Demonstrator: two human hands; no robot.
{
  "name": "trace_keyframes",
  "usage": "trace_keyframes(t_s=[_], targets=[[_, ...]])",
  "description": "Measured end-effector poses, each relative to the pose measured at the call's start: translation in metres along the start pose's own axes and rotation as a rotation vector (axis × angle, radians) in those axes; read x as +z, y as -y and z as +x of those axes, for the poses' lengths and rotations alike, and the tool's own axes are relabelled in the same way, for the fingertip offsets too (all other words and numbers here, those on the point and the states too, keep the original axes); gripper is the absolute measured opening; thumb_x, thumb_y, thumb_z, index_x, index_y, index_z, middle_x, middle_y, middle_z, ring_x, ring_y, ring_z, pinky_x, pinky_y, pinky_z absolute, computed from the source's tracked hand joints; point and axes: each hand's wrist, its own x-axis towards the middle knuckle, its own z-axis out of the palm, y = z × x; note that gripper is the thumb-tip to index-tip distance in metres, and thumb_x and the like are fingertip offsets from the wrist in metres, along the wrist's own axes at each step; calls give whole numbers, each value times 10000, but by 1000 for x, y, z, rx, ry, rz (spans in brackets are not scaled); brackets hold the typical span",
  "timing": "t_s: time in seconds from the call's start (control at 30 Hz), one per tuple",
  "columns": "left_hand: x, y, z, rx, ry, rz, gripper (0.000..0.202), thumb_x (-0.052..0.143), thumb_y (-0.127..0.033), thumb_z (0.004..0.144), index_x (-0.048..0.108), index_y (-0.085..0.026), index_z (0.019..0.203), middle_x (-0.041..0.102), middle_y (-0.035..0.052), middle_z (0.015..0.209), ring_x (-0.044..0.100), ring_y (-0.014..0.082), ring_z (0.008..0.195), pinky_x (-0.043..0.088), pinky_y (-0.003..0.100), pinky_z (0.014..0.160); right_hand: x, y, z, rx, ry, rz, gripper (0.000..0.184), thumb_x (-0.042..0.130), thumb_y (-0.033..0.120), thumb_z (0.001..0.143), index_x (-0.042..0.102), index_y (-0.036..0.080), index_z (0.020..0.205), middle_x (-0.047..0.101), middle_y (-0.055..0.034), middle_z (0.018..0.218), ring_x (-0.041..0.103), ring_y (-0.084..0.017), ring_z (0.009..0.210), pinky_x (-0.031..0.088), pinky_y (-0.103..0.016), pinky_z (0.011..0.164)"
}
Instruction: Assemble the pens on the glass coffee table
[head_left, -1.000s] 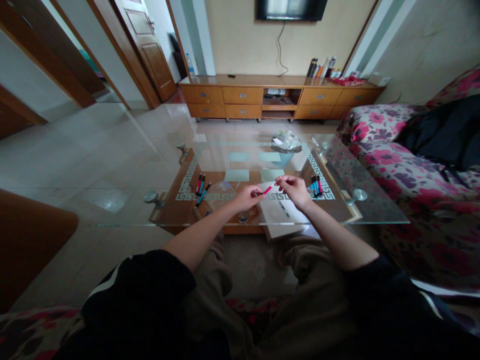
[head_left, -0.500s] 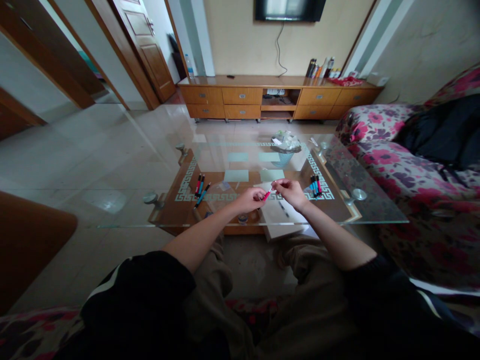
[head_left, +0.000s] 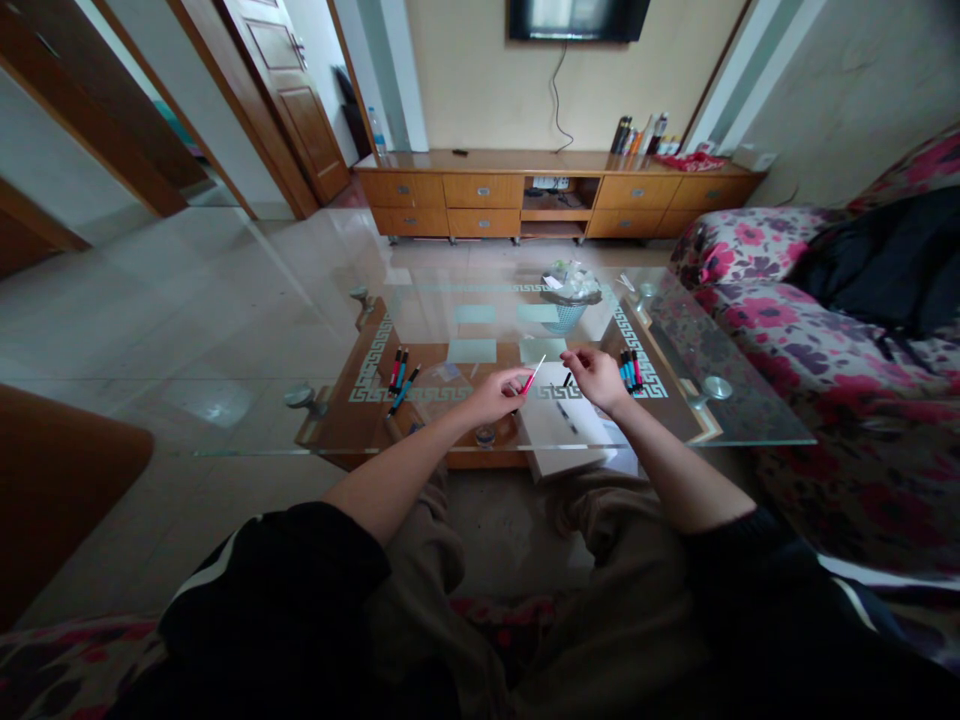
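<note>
My left hand (head_left: 496,394) is closed around a thin red pen (head_left: 534,375), its pale tip pointing up and right. A short gap to the right, my right hand (head_left: 596,375) pinches a small dark piece (head_left: 568,379), perhaps the pen's cap. Both hands hover over the glass coffee table (head_left: 255,420), above a white sheet of paper (head_left: 559,430). Several red and blue pens (head_left: 401,375) lie in a group at the left. A second group of pens (head_left: 630,368) lies just right of my right hand.
A small basket of crumpled wrappers (head_left: 570,292) stands at the table's far side. A floral sofa (head_left: 810,340) runs along the right with a black garment (head_left: 885,265) on it. A wooden cabinet (head_left: 555,195) lines the far wall. A brown seat (head_left: 60,480) is at left.
The hands were joined at the red pen; now they have drawn apart, the right one moving right with a small dark piece, the left one keeping the pen.
</note>
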Motion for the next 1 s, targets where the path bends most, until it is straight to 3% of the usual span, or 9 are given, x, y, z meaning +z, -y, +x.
trace_keyframes(t_s=[0.13,0.23,0.33,0.5,0.77,1.0], targets=[[-3,0,-1,-14,-20,-21,572,721,-210,811,639,-139,1372,651,18,828,584,111,692,470,227,679,-8,-16,-3,-235,133,-413,298,608,353,933,769,194,1128,656,-157,1182,572,-314,1074,445,-448,970],[-4,-1,-1,-19,-22,-26,576,729,-213,807,637,-144,1371,654,15,825,595,119,706,474,230,686,-5,-17,-9,-227,248,-591,346,636,341,924,742,274,1246,522,-160,1402,459,-381,1232,422,-511,978],[-3,-2,-2,-31,-18,-31,575,737,-225,806,636,-151,1367,660,14,828,595,115,695,469,224,674,1,-12,-10,-216,295,-651,388,638,337,936,706,333,1318,437,-150,1491,403,-408,1285,408,-548,984],[-1,-1,-2,-40,-17,-11,555,717,-231,819,637,-139,1361,663,9,811,570,103,643,456,216,636,6,-12,-7,-207,328,-659,385,640,322,943,709,363,1320,417,-148,1508,402,-417,1284,385,-585,1007],[-2,-2,-2,-36,-6,6,562,715,-222,817,640,-140,1368,670,15,817,573,105,648,463,216,641,10,-20,-10,-207,326,-645,318,605,310,958,760,319,1236,451,-142,1490,397,-398,1282,382,-567,1001],[-1,1,-1,-37,-11,1,578,714,-208,814,629,-131,1380,667,17,822,557,99,637,454,212,632,12,-19,-7,-232,241,-504,152,718,301,863,777,228,983,571,-138,1372,461,-368,1231,400,-509,977]])
